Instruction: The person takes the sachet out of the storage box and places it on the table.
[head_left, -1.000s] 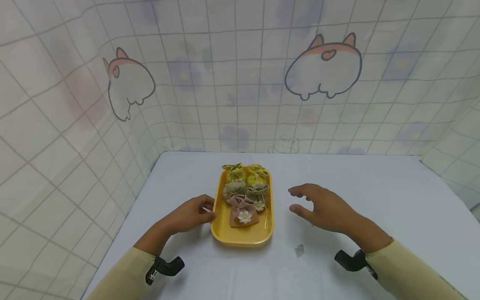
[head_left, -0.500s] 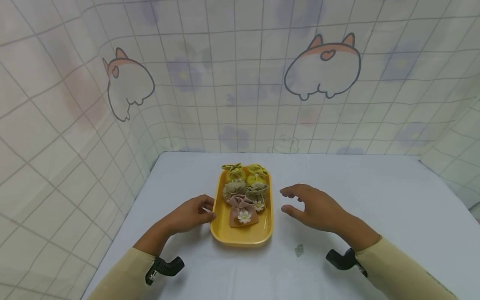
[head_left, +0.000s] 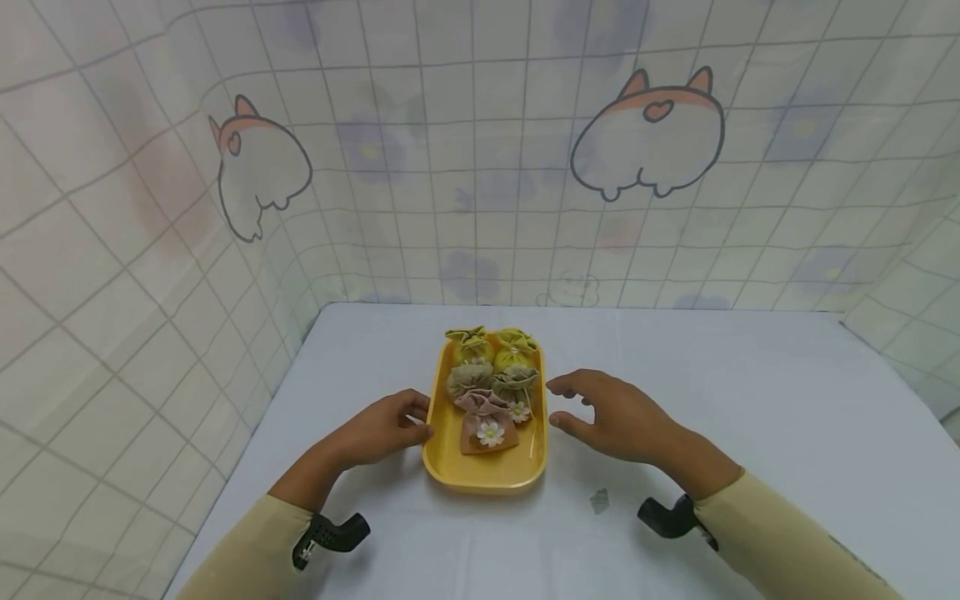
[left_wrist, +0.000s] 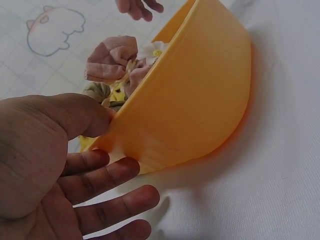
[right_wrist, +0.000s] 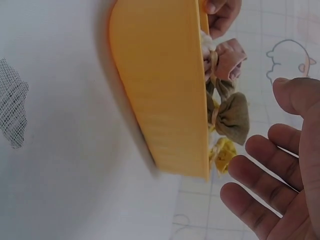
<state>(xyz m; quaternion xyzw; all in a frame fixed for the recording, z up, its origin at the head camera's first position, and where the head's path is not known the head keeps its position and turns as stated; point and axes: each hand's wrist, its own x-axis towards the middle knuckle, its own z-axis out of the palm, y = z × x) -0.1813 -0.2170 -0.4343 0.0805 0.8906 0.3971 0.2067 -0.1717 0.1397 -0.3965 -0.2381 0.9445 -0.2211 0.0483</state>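
Noted on white cloth-covered table (head_left: 765, 400): yellow rounded-rectangular plastic tray (head_left: 483, 475), upright, left of table centre, with long axis from near to far. Grouped inside toward far end: two yellow-green gathered cloth pouches (head_left: 514, 356), then two olive-grey gathered cloth pouches (head_left: 469, 380), then one pink gathered cloth pouch (head_left: 477, 419) with white flower, neck pointing far, partly covering olive-grey pair. To right of tray, toward near side: small grey patch (head_left: 600, 501). Beyond table: white grid-patterned backdrop (head_left: 480, 229). At left rim: left hand (head_left: 381, 429), fingers loosely spread, thumb touching rim; firmness of contact not determinable. Just beside right rim: right hand (head_left: 628, 419), fingers spread, apart from tray.
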